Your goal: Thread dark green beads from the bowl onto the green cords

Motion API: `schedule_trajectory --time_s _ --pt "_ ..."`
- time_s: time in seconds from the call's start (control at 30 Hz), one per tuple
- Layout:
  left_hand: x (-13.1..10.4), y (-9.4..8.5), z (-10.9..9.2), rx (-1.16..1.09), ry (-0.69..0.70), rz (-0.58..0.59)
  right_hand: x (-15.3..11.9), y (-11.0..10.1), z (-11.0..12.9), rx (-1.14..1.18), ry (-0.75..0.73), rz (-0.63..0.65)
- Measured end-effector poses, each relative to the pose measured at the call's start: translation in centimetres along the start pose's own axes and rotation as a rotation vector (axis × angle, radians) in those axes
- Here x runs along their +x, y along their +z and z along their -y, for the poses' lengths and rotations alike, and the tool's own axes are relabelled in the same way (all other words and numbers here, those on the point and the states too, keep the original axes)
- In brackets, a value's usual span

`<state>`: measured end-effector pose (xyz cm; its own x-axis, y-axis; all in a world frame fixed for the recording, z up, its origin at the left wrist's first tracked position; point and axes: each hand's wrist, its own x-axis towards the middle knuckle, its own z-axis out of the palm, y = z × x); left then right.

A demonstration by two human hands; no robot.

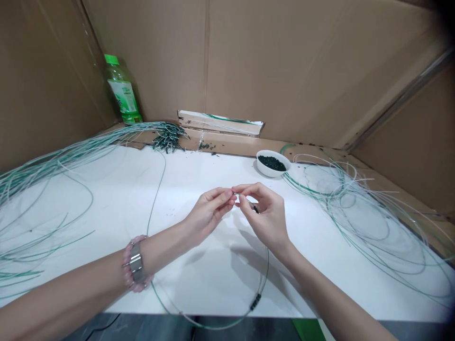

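Observation:
Above the middle of the white table my left hand (212, 210) and my right hand (266, 214) meet with their fingertips pinched close together. A small dark piece, too small to name, shows between the left fingertips. Inside my right hand's curled fingers are some dark green beads (255, 208) near a thin wire. A green and white wire (267, 270) hangs below my right hand and loops past the table's front edge. Several dark beads (255, 302) are threaded on that loop.
A white bowl (261, 168) of dark beads stands behind my right hand. Coiled wires (337, 199) lie at the right, and long wires (88, 142) with beaded ends (169, 137) at the left. A green bottle (123, 92) stands by the cardboard wall (249, 57).

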<state>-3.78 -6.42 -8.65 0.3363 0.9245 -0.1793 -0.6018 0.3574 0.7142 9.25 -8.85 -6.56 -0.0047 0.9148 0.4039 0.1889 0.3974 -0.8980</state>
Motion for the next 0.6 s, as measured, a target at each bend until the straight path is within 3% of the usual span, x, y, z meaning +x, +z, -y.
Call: schedule_trajectory --time_s 0.6 --pt "-0.03 -0.08 0.34 -0.080 0.014 0.066 -0.13 0.12 -0.12 -0.050 -0.065 -0.053"
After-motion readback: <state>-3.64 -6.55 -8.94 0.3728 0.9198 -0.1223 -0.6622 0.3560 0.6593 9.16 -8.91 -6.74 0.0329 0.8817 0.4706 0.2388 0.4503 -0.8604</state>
